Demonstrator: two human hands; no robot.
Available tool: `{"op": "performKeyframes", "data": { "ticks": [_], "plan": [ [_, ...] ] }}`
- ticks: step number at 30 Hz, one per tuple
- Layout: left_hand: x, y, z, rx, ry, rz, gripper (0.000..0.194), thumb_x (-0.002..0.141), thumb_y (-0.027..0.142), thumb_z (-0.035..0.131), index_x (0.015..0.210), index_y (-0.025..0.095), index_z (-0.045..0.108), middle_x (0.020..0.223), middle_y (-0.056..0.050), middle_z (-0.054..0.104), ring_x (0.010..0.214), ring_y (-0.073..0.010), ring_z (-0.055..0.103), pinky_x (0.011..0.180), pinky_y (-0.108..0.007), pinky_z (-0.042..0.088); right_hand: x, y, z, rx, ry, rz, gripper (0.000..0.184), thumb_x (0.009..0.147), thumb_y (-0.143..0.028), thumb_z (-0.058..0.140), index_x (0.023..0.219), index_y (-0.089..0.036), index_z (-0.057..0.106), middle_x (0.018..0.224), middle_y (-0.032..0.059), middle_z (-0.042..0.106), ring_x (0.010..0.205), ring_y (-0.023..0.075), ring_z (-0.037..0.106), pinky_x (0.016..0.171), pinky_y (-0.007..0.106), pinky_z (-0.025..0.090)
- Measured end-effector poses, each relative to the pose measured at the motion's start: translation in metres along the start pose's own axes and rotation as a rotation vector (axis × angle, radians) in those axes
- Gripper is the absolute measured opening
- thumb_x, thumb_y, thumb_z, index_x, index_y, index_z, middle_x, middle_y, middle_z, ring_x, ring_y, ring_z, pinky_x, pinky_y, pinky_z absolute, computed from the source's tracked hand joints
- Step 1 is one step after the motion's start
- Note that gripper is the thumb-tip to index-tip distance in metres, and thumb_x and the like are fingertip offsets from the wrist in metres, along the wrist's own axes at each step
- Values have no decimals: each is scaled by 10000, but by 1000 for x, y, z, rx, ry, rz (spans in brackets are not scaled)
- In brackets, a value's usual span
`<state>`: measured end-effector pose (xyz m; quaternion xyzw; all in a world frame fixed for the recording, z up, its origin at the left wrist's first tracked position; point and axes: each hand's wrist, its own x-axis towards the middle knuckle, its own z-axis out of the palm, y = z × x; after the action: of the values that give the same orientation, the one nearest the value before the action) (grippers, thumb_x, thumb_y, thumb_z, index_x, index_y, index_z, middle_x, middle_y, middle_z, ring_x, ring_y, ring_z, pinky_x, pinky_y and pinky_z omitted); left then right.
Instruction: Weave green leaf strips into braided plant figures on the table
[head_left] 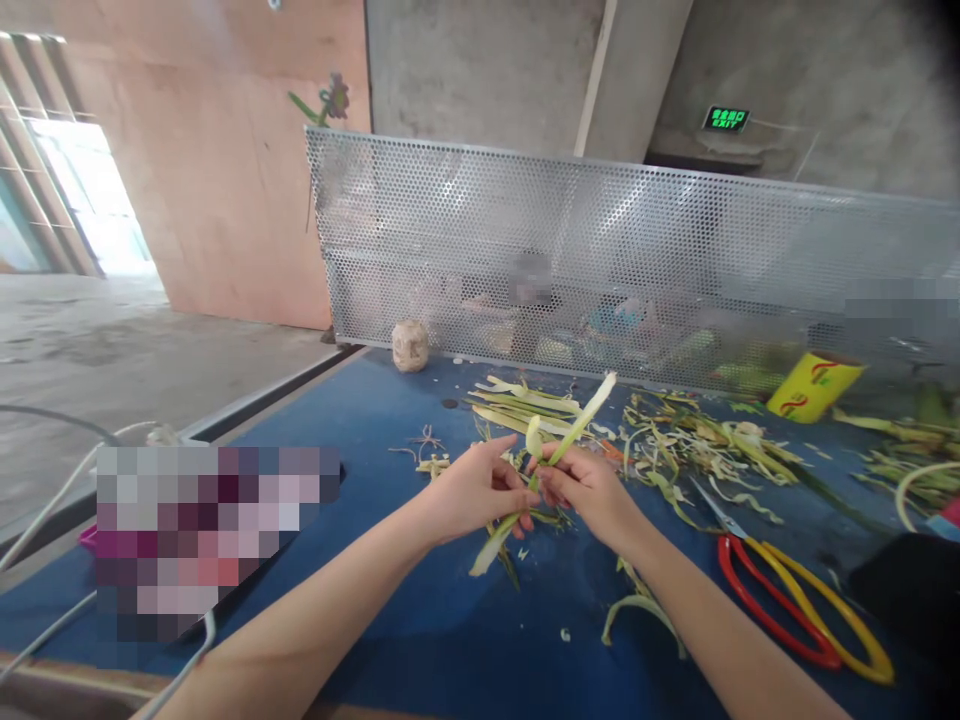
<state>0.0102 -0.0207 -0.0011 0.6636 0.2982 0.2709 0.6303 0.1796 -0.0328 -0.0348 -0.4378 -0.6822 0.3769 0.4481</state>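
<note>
In the head view, a pale green leaf-like plant strip (pixel 589 418) is folded or knotted between my two hands, with a short curled end (pixel 534 437) standing up. My right hand (pixel 589 490) pinches it at the fold, and its long end points up and away. My left hand (pixel 484 490) is closed round the lower part, thumb against fingers, with the index finger raised. A wider pale end (pixel 491 550) hangs below my left hand. The fingers partly hide the fold. Similar long strips (pixel 525 400) lie on the blue tabletop (pixel 450 640) just beyond.
Scissors with red and yellow handles (pixel 795 600) lie at right, near scattered plant scraps (pixel 720 450). A yellow roll (pixel 814 387) and a whitish tied bundle (pixel 409 346) stand before a perforated metal screen (pixel 480 220). A blurred-out device (pixel 202 530) and white cables (pixel 60 500) are at left.
</note>
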Motion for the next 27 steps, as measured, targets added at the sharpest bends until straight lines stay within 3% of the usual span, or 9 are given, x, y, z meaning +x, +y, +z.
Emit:
{"op": "performKeyframes", "data": {
  "ticks": [6,8,10,12,15,19,22,27],
  "plan": [
    [4,-9,9,-6,68,73,487,710,100,545,1157,145,356,573,67,511,467,-114,579,479,-236,482,4,2,0,207,4,70,302,767,-453,537,845,-168,596,461,-62,424,422,89,388,446,228,329],
    [4,-11,8,15,72,86,429,698,101,544,1093,167,391,686,35,514,498,-119,588,457,-244,486,3,2,1,302,-28,117,362,792,-503,475,862,-169,598,440,-59,416,423,100,407,453,238,340],
    [5,-12,4,98,153,126,419,676,128,577,1062,178,419,853,-23,523,544,-110,585,438,-227,473,2,0,1,331,-32,142,389,805,-519,442,900,-174,594,442,-48,454,432,112,441,459,245,346],
    [5,-12,2,195,240,188,481,645,173,631,1083,185,432,987,-68,511,589,-103,573,423,-198,444,1,-3,2,298,-4,140,392,797,-515,461,951,-175,582,445,-42,497,428,116,463,457,244,351],
    [6,-11,2,216,274,273,620,646,208,651,1202,213,378,1047,-82,525,607,-92,553,437,-187,431,1,-9,3,251,19,137,436,790,-502,478,1070,-173,538,436,-47,518,409,117,478,436,234,366],
    [7,-12,6,68,312,290,884,668,154,626,1363,266,91,1137,-104,519,613,-88,555,462,-200,455,0,-12,5,261,-14,97,459,835,-437,438,1216,-180,446,438,-55,527,393,103,471,427,215,388],
    [10,-15,7,-64,284,273,995,669,145,630,1375,258,-62,1024,-92,587,572,-95,556,425,-196,444,-2,-13,8,237,9,69,476,854,-414,407,1263,-170,410,432,-55,529,382,97,466,420,206,396],
    [13,-21,7,-129,228,282,1004,675,132,632,1378,225,-79,689,18,605,477,-86,532,418,-184,419,-5,-17,10,126,8,77,551,847,-445,383,1295,-124,383,399,-53,511,342,102,450,395,216,400]
  ]
}}
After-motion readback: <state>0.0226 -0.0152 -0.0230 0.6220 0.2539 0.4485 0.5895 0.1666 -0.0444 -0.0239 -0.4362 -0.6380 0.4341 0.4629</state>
